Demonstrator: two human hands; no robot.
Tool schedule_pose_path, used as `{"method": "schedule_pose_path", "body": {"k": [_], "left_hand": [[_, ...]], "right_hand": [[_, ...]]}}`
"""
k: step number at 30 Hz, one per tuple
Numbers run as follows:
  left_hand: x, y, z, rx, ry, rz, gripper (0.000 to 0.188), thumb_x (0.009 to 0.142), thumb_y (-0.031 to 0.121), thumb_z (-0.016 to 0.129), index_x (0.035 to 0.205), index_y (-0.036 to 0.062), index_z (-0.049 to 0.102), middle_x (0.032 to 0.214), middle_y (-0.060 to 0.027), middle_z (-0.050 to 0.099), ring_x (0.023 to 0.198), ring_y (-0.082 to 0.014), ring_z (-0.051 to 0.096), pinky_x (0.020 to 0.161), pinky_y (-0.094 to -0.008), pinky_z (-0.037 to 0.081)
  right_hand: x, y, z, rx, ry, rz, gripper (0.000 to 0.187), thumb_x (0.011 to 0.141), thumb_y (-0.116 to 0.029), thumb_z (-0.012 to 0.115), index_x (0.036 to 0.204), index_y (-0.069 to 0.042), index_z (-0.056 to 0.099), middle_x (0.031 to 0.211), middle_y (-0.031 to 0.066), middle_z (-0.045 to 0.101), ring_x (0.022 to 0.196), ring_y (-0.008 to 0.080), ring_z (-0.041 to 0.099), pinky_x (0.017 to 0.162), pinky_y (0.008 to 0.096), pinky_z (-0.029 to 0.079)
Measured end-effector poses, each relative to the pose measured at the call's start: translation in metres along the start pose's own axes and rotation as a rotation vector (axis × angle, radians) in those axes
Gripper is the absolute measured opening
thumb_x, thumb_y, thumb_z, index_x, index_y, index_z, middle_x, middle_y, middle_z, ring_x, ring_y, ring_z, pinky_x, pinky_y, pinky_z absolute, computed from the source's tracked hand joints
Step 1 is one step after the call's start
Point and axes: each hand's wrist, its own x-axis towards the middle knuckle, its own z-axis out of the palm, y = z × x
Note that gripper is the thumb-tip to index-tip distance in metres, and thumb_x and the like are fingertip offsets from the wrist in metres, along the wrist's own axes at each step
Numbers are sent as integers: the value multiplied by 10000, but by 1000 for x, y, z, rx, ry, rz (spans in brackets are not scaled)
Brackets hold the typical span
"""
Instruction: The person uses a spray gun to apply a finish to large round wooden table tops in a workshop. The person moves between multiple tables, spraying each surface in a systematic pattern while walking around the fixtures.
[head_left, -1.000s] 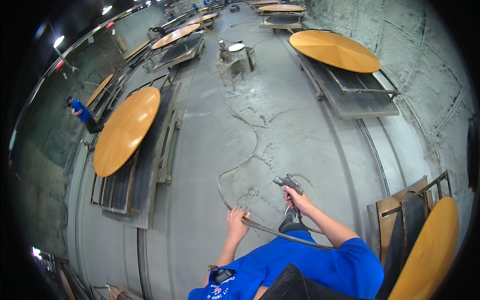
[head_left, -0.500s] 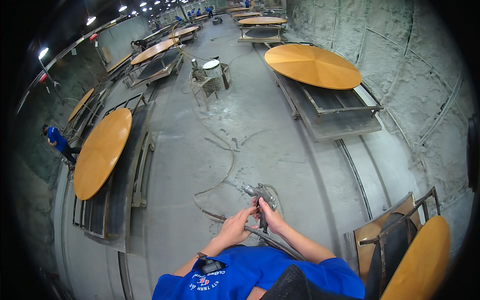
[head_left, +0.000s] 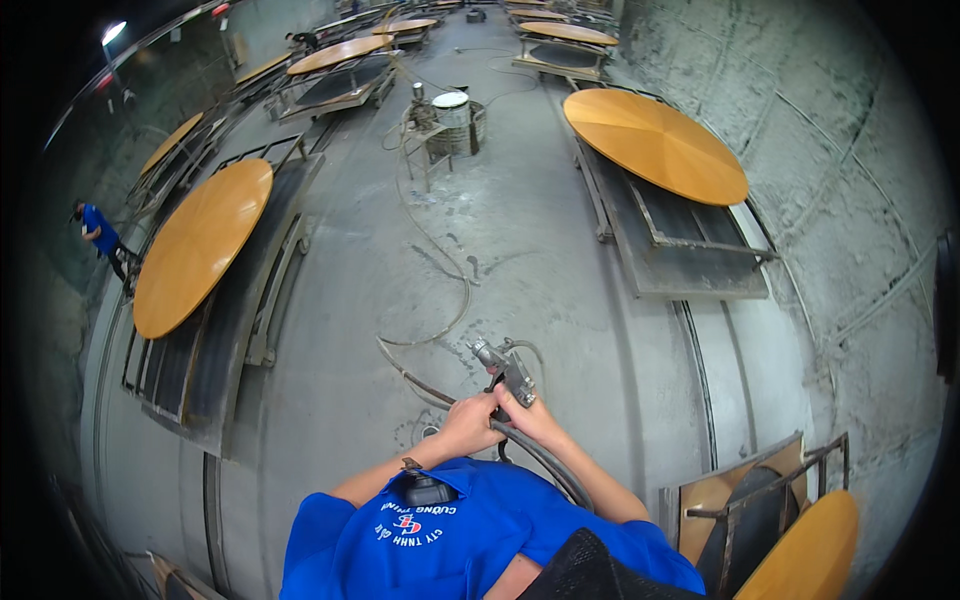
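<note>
A grey metal spray gun (head_left: 506, 368) points up and away from me, tilted to the left. My right hand (head_left: 526, 414) is closed round its handle, the thumb along the back of the body. From the other side my left hand (head_left: 468, 426) is closed against the lower handle, its fingertips partly hidden where the hands meet. A dark hose (head_left: 545, 458) runs past my hands and under my right forearm. Another stretch of hose (head_left: 425, 390) trails from beside my left hand onto the floor, and a thinner grey loop bends behind the gun.
Round wooden tabletops lie on metal stands at left (head_left: 205, 250), right (head_left: 660, 145) and near right (head_left: 805, 550). A white drum (head_left: 452, 118) stands beside a small equipment stand (head_left: 425, 140) ahead. Hose winds over the grey floor (head_left: 560, 300). A person in blue (head_left: 100, 230) is far left.
My view has shifted, with the spray gun now a little higher and further left. My left hand has drawn closer against the handle and my right hand.
</note>
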Motion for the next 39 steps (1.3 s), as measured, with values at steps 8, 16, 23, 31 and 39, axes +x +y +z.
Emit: {"method": "schedule_pose_path", "body": {"k": [8, 16, 23, 31, 39], "left_hand": [[-20, -43, -44, 63, 342, -412, 406, 770, 382, 795, 846, 48, 577, 780, -176, 651, 774, -403, 649, 657, -486, 485], [-20, -111, -86, -357, 763, -554, 280, 734, 103, 796, 898, 11, 589, 735, -83, 660, 655, -152, 606, 603, -351, 485], [-9, -92, -105, -543, 493, -439, 342, 777, 175, 789, 1045, 31, 631, 865, -97, 709, 765, -174, 672, 685, -329, 526], [15, -77, -119, -354, 146, -419, 495, 851, 244, 758, 1248, 28, 558, 1058, -138, 705, 981, -277, 692, 844, -389, 537], [4, -49, -223, -516, -168, -58, 560, 925, 187, 688, 1445, 89, 503, 1333, -164, 619, 1169, -269, 629, 1010, -398, 488]], "right_hand": [[38, -93, -64, -201, -134, 3, 440, 1005, -296, 600, 1306, 23, 565, 1111, 95, 661, 1062, 208, 639, 934, 332, 500], [59, -96, 9, -362, -707, 218, 368, 1044, -272, 500, 1233, 29, 594, 1154, 124, 665, 1110, 227, 620, 979, 368, 482], [145, -15, 91, -155, -382, 158, 444, 1015, -326, 577, 1307, 8, 556, 1125, 85, 652, 1051, 163, 606, 885, 330, 507], [191, -20, 95, -120, -549, 341, 451, 978, -424, 626, 1231, -50, 621, 1029, 56, 671, 895, 131, 619, 772, 315, 508], [193, -70, 23, -11, -314, 430, 430, 1028, -365, 546, 1299, -32, 526, 1170, 126, 656, 822, 171, 659, 608, 262, 522]]}}
